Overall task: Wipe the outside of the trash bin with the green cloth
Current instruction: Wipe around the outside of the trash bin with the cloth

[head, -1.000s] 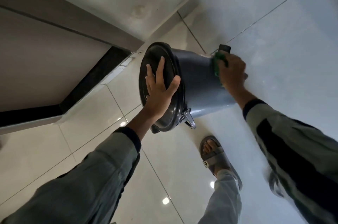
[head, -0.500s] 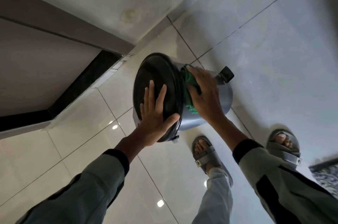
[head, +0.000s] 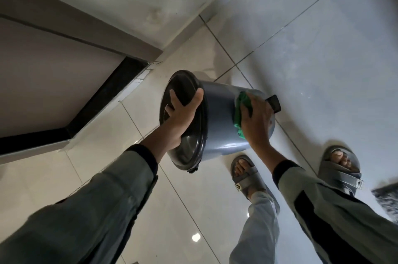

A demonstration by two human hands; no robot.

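Observation:
A grey round trash bin (head: 217,117) with a black lid (head: 183,154) stands tilted on the tiled floor, lid toward me. My left hand (head: 179,117) grips the lid's upper rim, thumb over the edge. My right hand (head: 255,121) presses the green cloth (head: 240,113) flat against the bin's grey side, near its base. A black foot pedal (head: 274,103) sticks out just beyond my right hand. Most of the cloth is hidden under my palm.
My two feet in grey sandals (head: 245,174) (head: 340,166) stand just below the bin. A wall with a dark baseboard (head: 103,100) runs along the left. A dark patterned mat (head: 387,201) shows at the right edge. Glossy floor tiles (head: 312,37) stretch beyond the bin.
My right hand slid the cloth from near the lid down the bin's side toward the base. My left hand shifted from flat on the lid to gripping its rim.

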